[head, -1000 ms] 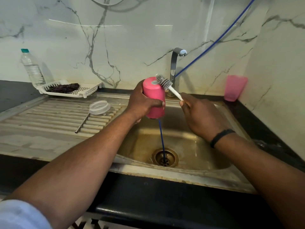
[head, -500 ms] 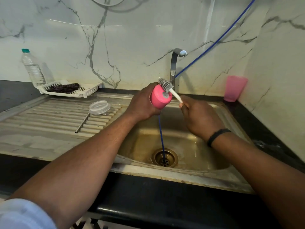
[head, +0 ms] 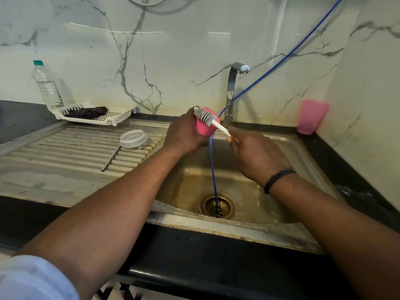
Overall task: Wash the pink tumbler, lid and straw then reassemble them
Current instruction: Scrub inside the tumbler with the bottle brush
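While the left hand [head: 184,135] is gripping the pink plastic tumbler [head: 205,128] over the stainless steel sink [head: 303,152], its fingers are curling round the far side of the cup and hiding most of its wall. Compared with half a second ago, the tumbler is sitting lower in that grip, and the white-handled bottle brush with grey bristles [head: 211,120] is now lying across the tumbler's near end, its bristle head reaching past the left thumb instead of poking up above the rim. The right hand [head: 257,156] is pinching the end of the brush handle, with its fingers closed round it; the fingertips themselves are turned away and hard to make out.

Left of the left fingers, well apart, the clear round plastic lid [head: 133,138] is resting on the ribbed drainboard [head: 65,152], and the thin metal straw [head: 110,159] is lying just beside it, one end tucked under the lid's edge. Below the fingers, a blue hose [head: 213,169] is dropping into the drain. Whether the tumbler's mouth or base is facing the camera cannot be told.
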